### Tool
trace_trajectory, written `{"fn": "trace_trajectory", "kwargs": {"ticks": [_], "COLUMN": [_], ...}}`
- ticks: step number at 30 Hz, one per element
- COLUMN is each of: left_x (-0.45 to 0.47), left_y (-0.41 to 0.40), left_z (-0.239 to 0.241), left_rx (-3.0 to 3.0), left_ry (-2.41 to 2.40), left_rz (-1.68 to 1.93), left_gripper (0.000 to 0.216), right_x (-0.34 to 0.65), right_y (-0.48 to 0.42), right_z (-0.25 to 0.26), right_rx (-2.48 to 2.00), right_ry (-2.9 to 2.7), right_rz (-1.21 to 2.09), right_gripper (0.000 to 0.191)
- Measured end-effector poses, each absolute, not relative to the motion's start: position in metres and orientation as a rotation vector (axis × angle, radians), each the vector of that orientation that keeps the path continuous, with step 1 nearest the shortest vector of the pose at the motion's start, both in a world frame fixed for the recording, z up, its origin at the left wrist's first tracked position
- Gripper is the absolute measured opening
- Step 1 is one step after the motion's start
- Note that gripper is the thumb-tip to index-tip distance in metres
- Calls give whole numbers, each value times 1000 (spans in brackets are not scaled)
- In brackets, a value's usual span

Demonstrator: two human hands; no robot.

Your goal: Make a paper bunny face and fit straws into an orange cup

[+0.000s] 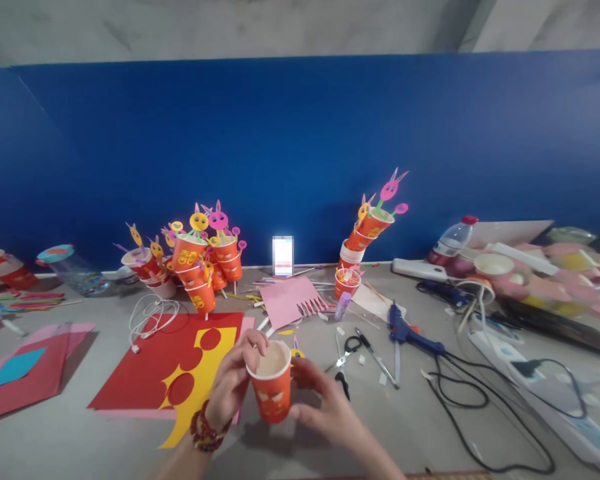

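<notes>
An orange-red paper cup [271, 393] with a white rim and a printed, angry-looking face stands nearly upright at the front middle, slightly tilted. My left hand [234, 373], with a beaded bracelet at its wrist, grips the cup by its left side, fingers over the rim. My right hand [325, 400] curves round the cup's right side, thumb low near the base and fingertips partly hidden behind. A small yellow eared paper piece [297, 345] shows just behind the cup; whether it is attached or held, I cannot tell. The cup's inside looks pale.
Red paper sheets [140, 373] and a cut yellow sheet [220, 347] lie left. Scissors [347, 353], a pen [377, 357] and a blue glue gun [413, 337] with trailing cord lie right. Decorated cup stacks [195, 267], a lit phone [283, 257] and a power strip [535, 393] surround them.
</notes>
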State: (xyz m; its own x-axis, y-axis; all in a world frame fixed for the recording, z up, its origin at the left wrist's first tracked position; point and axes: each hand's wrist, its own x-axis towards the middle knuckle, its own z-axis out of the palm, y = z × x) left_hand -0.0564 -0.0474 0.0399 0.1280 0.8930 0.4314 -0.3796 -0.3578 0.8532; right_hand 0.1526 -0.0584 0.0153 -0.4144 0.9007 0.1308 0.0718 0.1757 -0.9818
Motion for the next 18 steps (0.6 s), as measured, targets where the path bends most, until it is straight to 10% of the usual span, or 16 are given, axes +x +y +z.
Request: {"fn": "trace_trajectory", "kwargs": {"ticks": [5,11,18], "left_x": [-51,-48,-57], "left_y": [-62,-73,-67], "left_z": [29,18,2], "left_rx": [1690,1950,1826], "left_ry": [617,739,982], "left_rz": [1347,1222,1301], "left_gripper": [3,82,71], "right_x": [145,150,152], "right_y": [-66,-60,-53], "right_z": [10,9,-8], "right_rx": [-838,-832,-937], "right_ry": [-1742,-1898,-1950], "right_rz": [1256,854,682], "right_gripper": [77,60,68]}}
